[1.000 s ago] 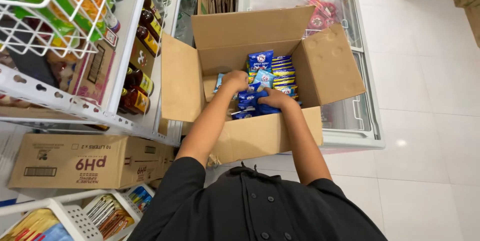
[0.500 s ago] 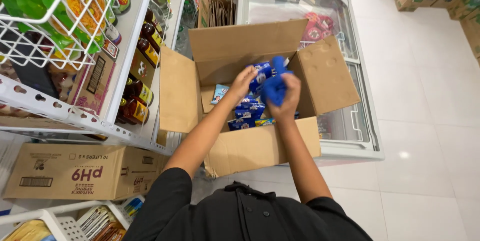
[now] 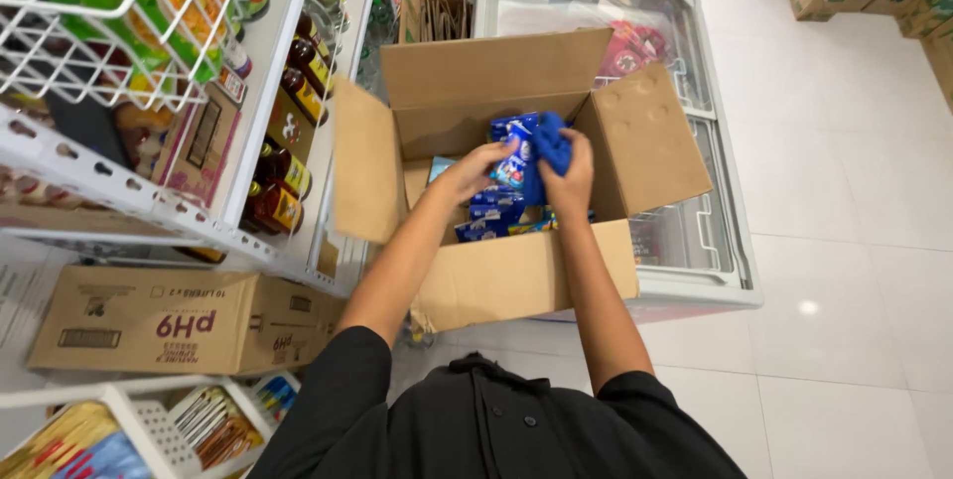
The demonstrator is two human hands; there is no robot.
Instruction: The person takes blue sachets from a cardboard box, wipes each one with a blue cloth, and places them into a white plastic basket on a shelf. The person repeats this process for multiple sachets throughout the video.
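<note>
Head view: both hands lift blue snack packets [image 3: 526, 156] above an open cardboard box [image 3: 516, 280] resting on a chest freezer [image 3: 695, 241]. Left hand [image 3: 476, 166] fingers curl beneath the bundle for support; right hand [image 3: 568, 173] fingers clamp its top.

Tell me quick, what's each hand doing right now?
Left hand: closed on a blue snack packet over the open cardboard box.
Right hand: closed on a bunch of blue packets.
</note>
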